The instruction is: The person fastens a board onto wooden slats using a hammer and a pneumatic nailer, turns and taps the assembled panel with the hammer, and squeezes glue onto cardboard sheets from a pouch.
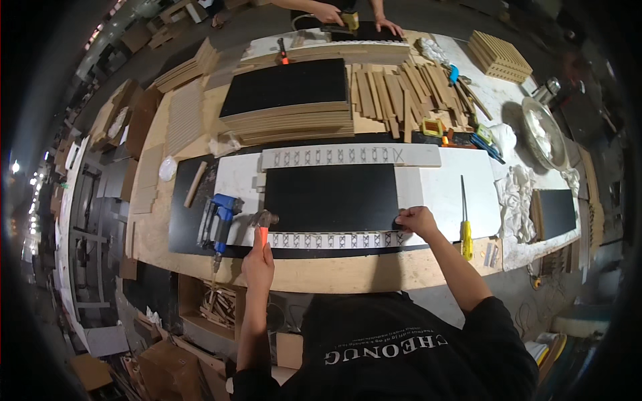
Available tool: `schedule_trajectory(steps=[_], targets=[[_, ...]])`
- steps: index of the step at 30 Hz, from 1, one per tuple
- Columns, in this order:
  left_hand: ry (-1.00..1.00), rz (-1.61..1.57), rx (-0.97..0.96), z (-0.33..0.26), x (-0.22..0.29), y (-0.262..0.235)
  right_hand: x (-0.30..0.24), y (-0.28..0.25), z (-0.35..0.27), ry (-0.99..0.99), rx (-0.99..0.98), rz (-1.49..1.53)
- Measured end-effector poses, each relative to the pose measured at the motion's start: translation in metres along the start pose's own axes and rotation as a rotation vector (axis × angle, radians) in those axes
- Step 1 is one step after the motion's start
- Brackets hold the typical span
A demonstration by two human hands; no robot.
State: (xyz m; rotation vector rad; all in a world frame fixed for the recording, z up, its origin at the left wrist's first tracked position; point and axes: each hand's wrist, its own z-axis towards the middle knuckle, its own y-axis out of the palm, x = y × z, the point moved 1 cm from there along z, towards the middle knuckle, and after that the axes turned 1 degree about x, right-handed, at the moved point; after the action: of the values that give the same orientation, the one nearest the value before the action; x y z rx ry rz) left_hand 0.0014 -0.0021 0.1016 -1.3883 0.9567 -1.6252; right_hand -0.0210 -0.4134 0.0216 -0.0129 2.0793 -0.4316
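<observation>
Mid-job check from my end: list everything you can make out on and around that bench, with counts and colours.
workbench: one, pale wood, centre
black panel: one, black, mid-bench
marked strips: two, pale, along the panel's far and near edges
hammer: one, orange handle, in left hand
nail gun: one, blue, left of panel
screwdriver: one, yellow handle, right of panel
panel stack: one, black-topped, beyond panel
slats: many, tan, right of stack
basin: one, pale, far right
cloth: crumpled, white, right
co-worker's hands: two, far side
smaller clutter: too blurred to count
left hand: one, bare, gripping hammer
right hand: one, bare, at panel's near right corner
</observation>
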Motion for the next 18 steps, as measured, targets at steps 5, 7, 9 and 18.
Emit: schedule_trajectory(steps=[5, 7, 9, 18], targets=[[0.076, 0.026, -0.135, -0.005, 0.022, 0.019, -0.015, 0.007, -0.009, 0.035, 0.034, -0.06], [0.174, -0.12, -0.111, -0.015, 0.04, 0.03, -0.011, 0.007, -0.011, 0.001, 0.079, -0.227], [0.231, -0.049, -0.227, -0.02, 0.067, 0.04, -0.001, 0.009, -0.007, -0.013, 0.101, -0.174], [0.442, -0.01, -0.462, -0.018, 0.155, 0.072, 0.001, 0.008, -0.018, -0.159, 0.142, -0.223]])
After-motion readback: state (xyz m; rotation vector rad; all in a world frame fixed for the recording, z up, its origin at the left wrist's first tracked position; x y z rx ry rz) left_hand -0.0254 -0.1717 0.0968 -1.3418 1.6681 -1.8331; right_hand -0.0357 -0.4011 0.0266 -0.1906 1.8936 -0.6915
